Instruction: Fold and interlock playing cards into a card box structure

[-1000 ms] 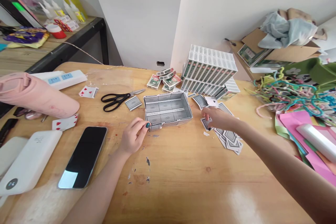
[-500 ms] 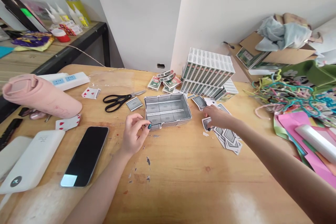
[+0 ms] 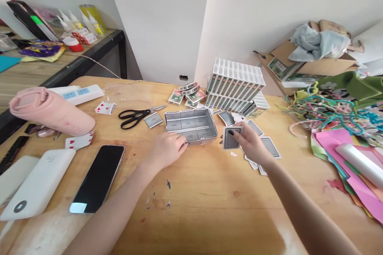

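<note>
An open-topped box made of playing cards [image 3: 202, 142], their grey patterned backs showing, sits mid-table. Over its front left corner lies my left hand [image 3: 169, 147], closed on the wall, with the fingertips mostly hidden. To the right of the box, my right hand [image 3: 251, 141] pinches a playing card [image 3: 230, 142] upright, its grey back towards me and a dark-nailed finger across it. Loose playing cards [image 3: 271, 147] lie beneath and beside that hand. Left of the box are a single card [image 3: 153, 120] and black-handled scissors [image 3: 134, 117].
Stacked card packs [image 3: 236, 81] stand behind, with more packs [image 3: 188, 93] piled beside them. A phone [image 3: 97, 179], a white power bank [image 3: 38, 183] and a pink rolled item [image 3: 54, 111] occupy the left. Pipe cleaners [image 3: 326, 107] and coloured sheets [image 3: 350, 167] lie right.
My right hand has lifted a card from the loose pile and brought it slightly left. My left hand has turned from a pinch at the box's corner to lie over its front wall.
</note>
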`<state>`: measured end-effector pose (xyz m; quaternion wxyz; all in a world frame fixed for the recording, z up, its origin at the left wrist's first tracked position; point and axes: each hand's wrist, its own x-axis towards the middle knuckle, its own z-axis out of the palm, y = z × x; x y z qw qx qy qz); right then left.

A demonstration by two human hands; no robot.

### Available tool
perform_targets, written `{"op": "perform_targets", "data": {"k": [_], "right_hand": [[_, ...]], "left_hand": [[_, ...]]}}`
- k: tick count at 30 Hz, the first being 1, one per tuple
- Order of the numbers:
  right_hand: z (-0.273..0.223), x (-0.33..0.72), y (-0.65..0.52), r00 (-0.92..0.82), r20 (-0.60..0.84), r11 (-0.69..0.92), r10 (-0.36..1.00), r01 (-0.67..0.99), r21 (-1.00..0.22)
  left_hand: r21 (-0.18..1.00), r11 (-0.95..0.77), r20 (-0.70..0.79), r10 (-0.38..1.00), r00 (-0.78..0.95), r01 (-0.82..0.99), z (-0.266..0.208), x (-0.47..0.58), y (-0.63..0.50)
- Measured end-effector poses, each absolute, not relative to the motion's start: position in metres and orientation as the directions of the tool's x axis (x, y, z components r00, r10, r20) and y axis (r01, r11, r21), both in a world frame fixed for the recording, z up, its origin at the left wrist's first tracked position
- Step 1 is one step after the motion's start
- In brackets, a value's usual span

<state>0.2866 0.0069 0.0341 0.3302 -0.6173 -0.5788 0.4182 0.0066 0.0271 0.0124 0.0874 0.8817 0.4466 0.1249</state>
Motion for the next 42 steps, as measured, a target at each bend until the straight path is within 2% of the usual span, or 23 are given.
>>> {"op": "perform_targets", "data": {"k": [2, 4, 7, 9, 12, 16, 25, 35, 42], "right_hand": [[0.031, 0.262, -0.006, -0.11, -0.216, -0.193, 0.97, 0.191, -0.962], [0.026, 0.237, -0.017, -0.2, -0.322, -0.326, 0.925, 0.013, -0.945], [0.018, 0.21, -0.026, -0.21, -0.482, -0.511, 0.851, -0.117, -0.851], [0.015, 0.201, -0.029, -0.155, -0.53, -0.551, 0.834, -0.17, -0.817], [0.016, 0.195, -0.026, -0.085, -0.563, -0.569, 0.822, -0.178, -0.803], [0.023, 0.196, -0.015, -0.029, -0.624, -0.617, 0.781, -0.191, -0.763], [0.027, 0.195, 0.007, -0.017, -0.705, -0.699, 0.709, -0.154, -0.698], [0.037, 0.193, 0.015, -0.047, -0.781, -0.772, 0.623, -0.202, -0.603], [0.038, 0.194, 0.021, -0.108, -0.818, -0.819, 0.565, -0.192, -0.54]], "left_hand": [[0.289, -0.583, 0.086, 0.806, 0.586, 0.759, 0.025, 0.008, 0.033], [0.331, -0.586, 0.023, 0.789, 0.614, 0.74, 0.037, 0.009, 0.039], [0.494, -0.531, -0.097, 0.753, 0.651, 0.688, 0.05, 0.012, 0.048], [0.597, -0.468, -0.151, 0.732, 0.664, 0.652, 0.055, 0.015, 0.054], [0.662, -0.423, -0.176, 0.715, 0.677, 0.619, 0.059, 0.016, 0.06], [0.678, -0.4, -0.193, 0.712, 0.675, 0.616, 0.06, 0.013, 0.062], [0.679, -0.398, -0.179, 0.726, 0.664, 0.618, 0.056, 0.008, 0.063], [0.712, -0.391, -0.159, 0.719, 0.677, 0.583, 0.055, 0.009, 0.063], [0.722, -0.445, -0.212, 0.586, 0.782, 0.529, 0.061, 0.009, 0.057]]}}
